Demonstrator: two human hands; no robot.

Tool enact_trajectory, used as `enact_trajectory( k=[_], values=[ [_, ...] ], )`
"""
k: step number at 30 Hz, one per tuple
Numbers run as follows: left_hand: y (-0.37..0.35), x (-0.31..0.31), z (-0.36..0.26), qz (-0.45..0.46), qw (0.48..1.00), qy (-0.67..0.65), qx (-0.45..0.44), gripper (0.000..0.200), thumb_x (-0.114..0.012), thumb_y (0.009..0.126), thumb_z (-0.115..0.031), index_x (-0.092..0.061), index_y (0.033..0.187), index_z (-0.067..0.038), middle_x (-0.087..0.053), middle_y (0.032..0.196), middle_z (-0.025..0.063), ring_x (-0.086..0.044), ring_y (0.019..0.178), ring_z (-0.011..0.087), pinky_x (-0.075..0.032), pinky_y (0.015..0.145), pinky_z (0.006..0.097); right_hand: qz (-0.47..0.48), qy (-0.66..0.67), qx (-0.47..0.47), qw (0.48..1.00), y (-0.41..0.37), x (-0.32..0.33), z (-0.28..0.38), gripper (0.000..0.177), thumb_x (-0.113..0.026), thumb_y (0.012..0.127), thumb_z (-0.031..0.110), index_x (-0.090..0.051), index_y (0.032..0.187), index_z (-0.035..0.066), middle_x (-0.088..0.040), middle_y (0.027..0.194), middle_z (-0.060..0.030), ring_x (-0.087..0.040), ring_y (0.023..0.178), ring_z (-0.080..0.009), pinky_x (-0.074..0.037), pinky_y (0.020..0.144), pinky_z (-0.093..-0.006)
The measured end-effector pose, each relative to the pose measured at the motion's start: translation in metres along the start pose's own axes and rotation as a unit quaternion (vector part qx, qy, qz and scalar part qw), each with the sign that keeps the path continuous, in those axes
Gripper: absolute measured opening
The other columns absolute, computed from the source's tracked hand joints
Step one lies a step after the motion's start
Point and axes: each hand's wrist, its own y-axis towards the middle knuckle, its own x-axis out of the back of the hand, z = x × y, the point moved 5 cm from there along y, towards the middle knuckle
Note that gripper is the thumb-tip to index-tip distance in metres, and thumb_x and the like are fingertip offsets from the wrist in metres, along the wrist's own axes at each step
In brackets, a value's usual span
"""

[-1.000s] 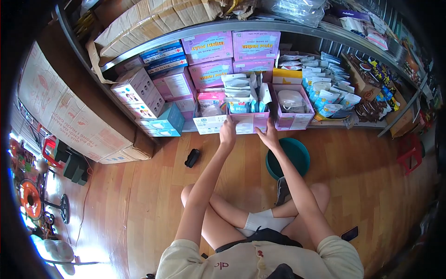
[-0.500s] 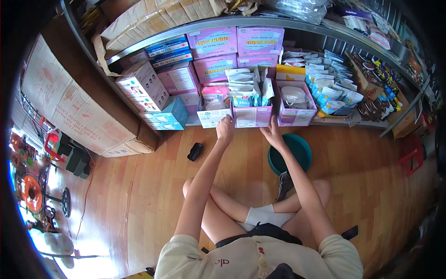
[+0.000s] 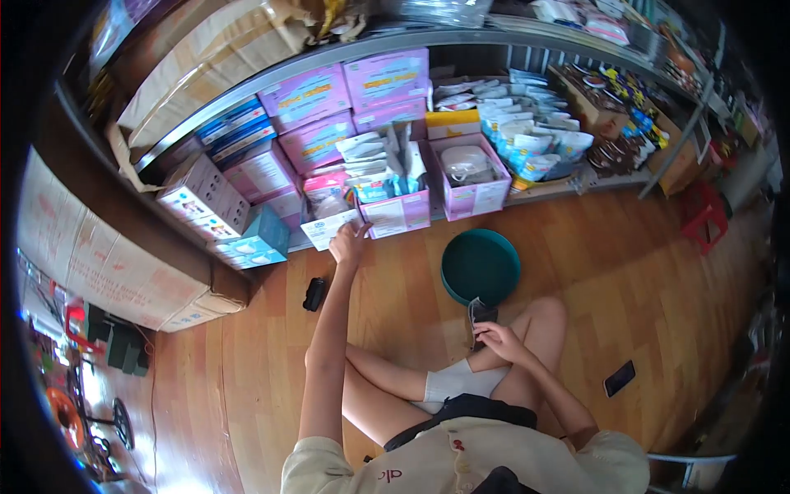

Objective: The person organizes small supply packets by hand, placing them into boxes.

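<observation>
My left hand (image 3: 349, 245) is at the lower front of the shelf, touching the corner of a white open-topped box (image 3: 329, 229) holding pink packets. Its thumb is spread toward the neighbouring pink box (image 3: 399, 216), which is filled with pouches (image 3: 368, 165). The fingers look apart, with nothing visible inside them. Over the grey shoe (image 3: 485, 314) by my crossed legs, my right hand (image 3: 500, 341) is held with its fingers stretched loosely leftward, and I see nothing in it. Another pink box (image 3: 475, 198) holds white cup-shaped masks (image 3: 469, 165).
A green round basin (image 3: 481, 265) stands on the wooden floor in front of the shelf. A small black object (image 3: 314, 294) lies to the left and a phone (image 3: 620, 379) to the right. Mask boxes (image 3: 313, 95) fill the shelf, beside a large carton (image 3: 107, 255).
My right hand has left the pink box and moved back toward my legs. My left hand stays at the boxes, its thumb now spread. The view has shifted and tilted.
</observation>
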Motion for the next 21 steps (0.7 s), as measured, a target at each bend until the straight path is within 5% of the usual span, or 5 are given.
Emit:
enact_trajectory(
  k=[6, 12, 15, 18, 21],
  values=[
    [-0.041, 0.017, -0.025, -0.012, 0.997, -0.059, 0.044, 0.056, -0.056, 0.086, -0.06, -0.067, 0.092, -0.005, -0.07, 0.085, 0.0139, -0.068, 0.079, 0.0319, -0.052, 0.067, 0.0427, -0.098, -0.062, 0.009, 0.993, 0.001, 0.019, 0.012, 0.036, -0.058, 0.092, 0.004, -0.053, 0.127, 0.002, -0.063, 0.116, -0.014, -0.066, 0.089, -0.0187, -0.054, 0.082, -0.031],
    [-0.215, 0.081, -0.026, -0.077, 0.957, -0.281, -0.016, 0.022, -0.061, 0.092, -0.015, -0.062, 0.109, 0.0, -0.068, 0.097, 0.0145, -0.065, 0.096, 0.0271, -0.049, 0.083, 0.0373, -0.209, -0.123, 0.195, 0.95, 0.057, 0.06, 0.095, 0.062, -0.064, 0.084, 0.0, -0.039, 0.141, 0.007, -0.045, 0.139, -0.0123, -0.06, 0.076, -0.0101, -0.045, 0.053, -0.0188],
    [-0.27, 0.165, -0.039, -0.096, 0.985, -0.142, 0.013, 0.023, -0.058, 0.092, -0.008, -0.06, 0.112, 0.002, -0.065, 0.107, 0.0174, -0.063, 0.102, 0.0303, -0.048, 0.09, 0.0369, -0.231, -0.198, 0.234, 0.924, 0.121, 0.096, 0.135, 0.06, -0.065, 0.082, 0.0, -0.042, 0.137, 0.005, -0.048, 0.134, -0.014, -0.059, 0.078, -0.0151, -0.05, 0.067, -0.0279],
    [-0.315, 0.171, 0.009, -0.149, 0.969, -0.19, 0.051, 0.021, -0.055, 0.093, -0.006, -0.061, 0.112, 0.003, -0.066, 0.105, 0.0174, -0.063, 0.101, 0.0301, -0.048, 0.091, 0.0368, -0.313, -0.377, 0.334, 0.805, 0.205, 0.136, 0.142, 0.06, -0.069, 0.075, 0.002, -0.046, 0.131, 0.002, -0.049, 0.131, -0.0178, -0.057, 0.108, -0.0348, -0.049, 0.086, -0.0405],
    [-0.349, 0.176, 0.031, -0.181, 0.955, -0.203, 0.12, 0.02, -0.054, 0.094, -0.005, -0.062, 0.109, 0.004, -0.066, 0.104, 0.0167, -0.063, 0.1, 0.0295, -0.048, 0.09, 0.0374, -0.28, -0.451, 0.134, 0.837, 0.253, 0.157, 0.12, 0.056, -0.073, 0.07, 0.006, -0.054, 0.122, 0.006, -0.054, 0.125, -0.017, -0.055, 0.112, -0.0362, -0.048, 0.092, -0.0432]
  ],
)
